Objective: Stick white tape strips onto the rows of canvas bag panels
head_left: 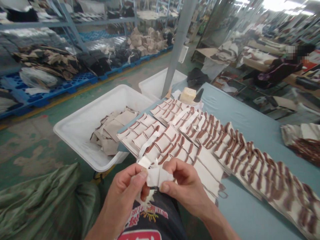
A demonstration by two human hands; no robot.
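Note:
A small piece of white tape or paper strip [158, 176] is stretched between my two hands in front of my body. My left hand [128, 188] pinches its left end between thumb and fingers. The right end is pinched by my right hand [186, 185]. Just beyond, overlapping rows of cream fabric pieces [207, 170] with brown edges lie on the blue-covered table [250, 196]. White strips [150, 141] rest across some of these pieces. Whether the piece in my hands joins the strip behind it, I cannot tell.
A white plastic tub [72, 130] with beige fabric pieces stands left of the table, another tub [162, 78] behind it. A grey post [178, 46] rises beyond the table's far end. Green cloth [42, 203] lies at lower left. A person [280, 71] sits at far right.

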